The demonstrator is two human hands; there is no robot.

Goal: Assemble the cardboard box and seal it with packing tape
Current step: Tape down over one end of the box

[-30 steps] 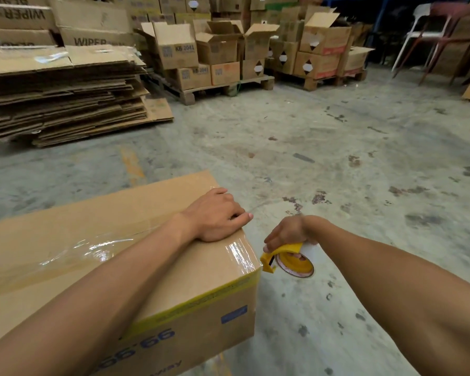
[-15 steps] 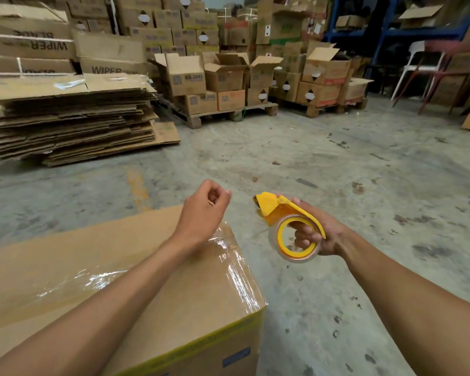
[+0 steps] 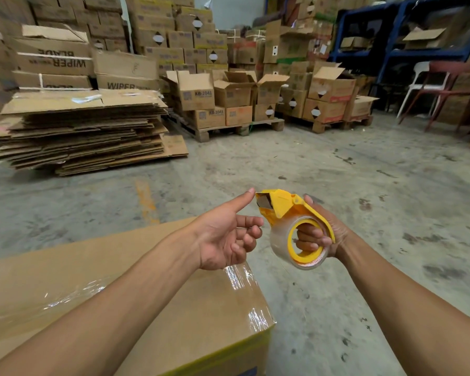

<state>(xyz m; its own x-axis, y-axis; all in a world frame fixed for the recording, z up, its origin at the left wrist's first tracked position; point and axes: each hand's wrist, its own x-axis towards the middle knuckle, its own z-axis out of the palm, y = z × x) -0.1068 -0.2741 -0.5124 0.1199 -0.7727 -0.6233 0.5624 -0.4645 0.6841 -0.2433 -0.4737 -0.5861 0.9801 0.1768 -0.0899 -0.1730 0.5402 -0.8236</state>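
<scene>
A closed brown cardboard box (image 3: 65,272) lies low in front of me, with a strip of clear tape (image 3: 242,280) running along its top and over its right end. My right hand (image 3: 320,234) grips a yellow tape dispenser (image 3: 291,210) holding a clear tape roll, raised above the floor to the right of the box. My left hand (image 3: 225,234) hovers palm up above the box's right end, forefinger stretched out and touching the dispenser's cutter mouth, other fingers curled. It holds nothing.
A tall stack of flattened cardboard (image 3: 79,131) lies at the back left. Pallets with open and stacked boxes (image 3: 228,104) stand behind. Blue shelving (image 3: 391,36) and chairs (image 3: 440,90) fill the back right. Bare concrete floor (image 3: 337,185) spreads to the right.
My left hand lifted off the box top, turned palm up and reached to the dispenser's mouth. My right hand raised the dispenser from beside the box's end to chest height.
</scene>
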